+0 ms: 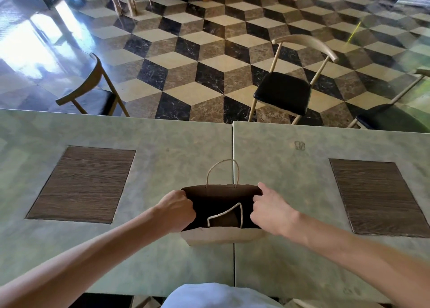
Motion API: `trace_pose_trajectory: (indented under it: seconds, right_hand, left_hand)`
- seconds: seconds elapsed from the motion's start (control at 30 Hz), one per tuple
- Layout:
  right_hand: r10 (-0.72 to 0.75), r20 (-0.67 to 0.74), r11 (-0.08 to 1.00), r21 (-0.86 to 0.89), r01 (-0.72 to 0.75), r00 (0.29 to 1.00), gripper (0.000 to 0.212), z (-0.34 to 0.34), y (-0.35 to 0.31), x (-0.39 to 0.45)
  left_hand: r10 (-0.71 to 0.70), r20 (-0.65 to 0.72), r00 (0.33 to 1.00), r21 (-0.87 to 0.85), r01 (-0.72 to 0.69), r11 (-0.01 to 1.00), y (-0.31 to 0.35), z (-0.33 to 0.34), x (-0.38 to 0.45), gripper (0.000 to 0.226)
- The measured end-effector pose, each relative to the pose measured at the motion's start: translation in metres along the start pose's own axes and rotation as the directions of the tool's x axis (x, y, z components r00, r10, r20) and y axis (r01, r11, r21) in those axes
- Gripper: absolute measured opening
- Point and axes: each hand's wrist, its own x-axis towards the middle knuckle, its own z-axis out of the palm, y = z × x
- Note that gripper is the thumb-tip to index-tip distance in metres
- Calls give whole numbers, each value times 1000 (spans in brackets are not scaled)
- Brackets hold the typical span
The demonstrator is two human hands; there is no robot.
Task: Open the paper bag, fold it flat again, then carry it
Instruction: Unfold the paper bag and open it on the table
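A brown paper bag (221,236) stands upright on the seam where two green tables meet, its mouth spread wide so I look down into its dark inside. One white cord handle rises from the far rim; the near handle droops into the opening. My left hand (175,208) grips the bag's left side edge with curled fingers. My right hand (271,211) pinches the right side edge, thumb and fingers on the rim.
Two green tables (162,149) are pushed together, each with a dark wood-grain inset panel (81,184). Beyond the far edge stand a chair with a black seat (282,92), another chair on the left (93,91), and a patterned tile floor.
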Motion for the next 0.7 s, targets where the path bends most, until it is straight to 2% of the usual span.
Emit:
trace_pose_trajectory:
  seconds: [0.1,0.3,0.37,0.47,0.7]
  right_hand:
    - [11,129,999,34,-16,992,26,-2,3,-4]
    - [37,265,999,-11,-36,964,32,-18,-7,-2]
    - [45,229,999,-20,-42,972,31,-27,-10,0]
    - [5,128,999,-35,-1,992,28,-33,-17,2]
    - [-56,244,966,258,-9,968,30,-27,-21,20]
  left_hand:
    - [-60,125,990,-4,61,998,0,3,3,33]
    - [-65,171,983,68,54,996,20,-39,11,27]
    - [-52,213,976,112,29,993,27,-52,11,22]
    - [-28,226,974,41,19,999,32,-67,13,19]
    - [-46,287,957,-34,58,998,52,-68,29,22]
